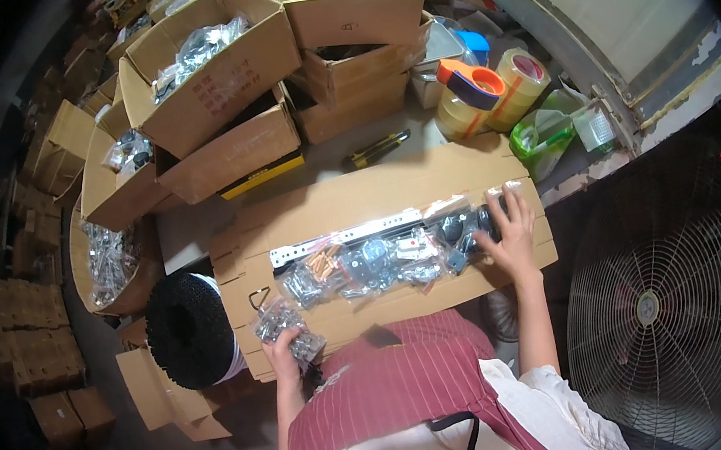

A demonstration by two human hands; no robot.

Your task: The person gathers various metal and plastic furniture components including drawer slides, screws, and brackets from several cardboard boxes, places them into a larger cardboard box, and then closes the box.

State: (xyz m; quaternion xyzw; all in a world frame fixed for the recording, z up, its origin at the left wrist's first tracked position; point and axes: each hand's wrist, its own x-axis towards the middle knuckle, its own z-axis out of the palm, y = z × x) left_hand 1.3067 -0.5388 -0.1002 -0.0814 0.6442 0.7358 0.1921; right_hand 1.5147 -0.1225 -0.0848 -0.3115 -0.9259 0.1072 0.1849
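A flattened cardboard sheet (375, 193) covers the table in front of me. Across it lies a white metal rail (344, 237) and a row of small clear bags of hardware (373, 263), some with copper-coloured pieces, some with dark parts. My left hand (284, 349) is at the sheet's near left corner, gripping a clear bag of metal screws (278, 320). My right hand (509, 231) rests with spread fingers on the dark bagged parts (466, 227) at the right end of the row.
Open cardboard boxes (214, 82) full of bagged hardware are stacked at the back and left. Tape rolls with an orange dispenser (487, 89), a yellow utility knife (379, 148) and a green bag (540, 140) lie behind. A black coil (187, 331) stands at left, a large fan (676, 297) at right.
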